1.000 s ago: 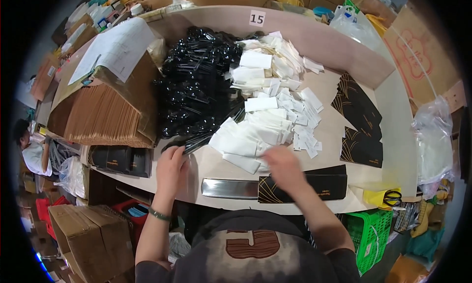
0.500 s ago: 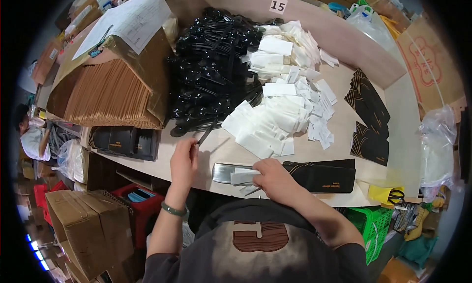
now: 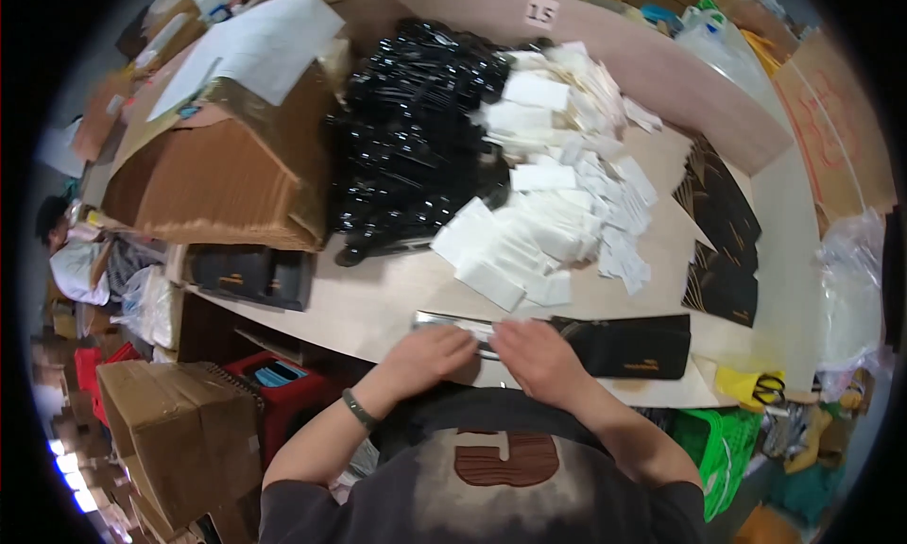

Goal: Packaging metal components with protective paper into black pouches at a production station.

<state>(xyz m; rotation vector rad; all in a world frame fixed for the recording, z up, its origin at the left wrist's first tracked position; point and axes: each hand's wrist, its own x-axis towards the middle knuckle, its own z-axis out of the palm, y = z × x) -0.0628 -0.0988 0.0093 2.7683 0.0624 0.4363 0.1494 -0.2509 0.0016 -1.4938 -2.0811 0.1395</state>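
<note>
From my remote post, I see the left hand (image 3: 435,355) and the right hand (image 3: 542,357) side by side, palms down, fingertips near each other over the silver metal strip (image 3: 431,318) by the worktop's (image 3: 364,303) front edge. Their fingers cover most of the strip, so I cannot tell whether either grips anything. Black printed sleeves (image 3: 652,346) lie just right of the right hand. Beyond the hands I have white packets (image 3: 529,246) heaped beside glossy black utensils (image 3: 411,138), with a cardboard box (image 3: 310,152) further left.
</note>
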